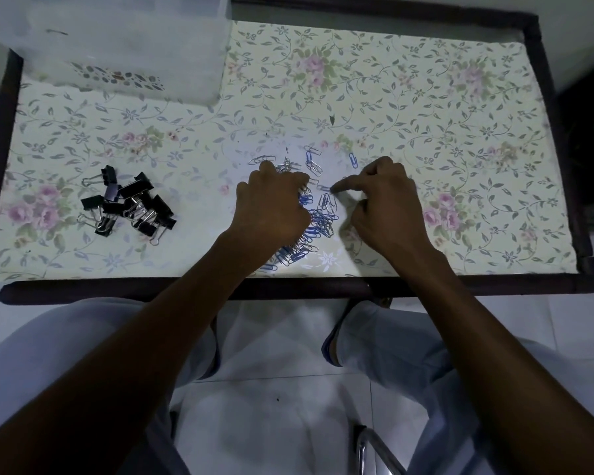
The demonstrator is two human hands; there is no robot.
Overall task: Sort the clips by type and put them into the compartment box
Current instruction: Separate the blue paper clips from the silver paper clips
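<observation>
A heap of blue and silver paper clips (318, 222) lies at the middle of the floral table, with a few strays beyond it (312, 161). My left hand (273, 204) rests on the heap's left side, fingers curled down into the clips; what they hold is hidden. My right hand (381, 200) sits at the heap's right, its forefinger stretched out and touching a clip at the tip, the other fingers curled. A pile of black binder clips (129, 204) lies apart at the left. The translucent compartment box (117, 46) stands at the far left corner.
The table (426, 108) has a floral cover and a dark raised rim (186, 289) all round. A lone blue clip (353, 160) lies just beyond my right hand. My knees and a white tiled floor are below the front edge.
</observation>
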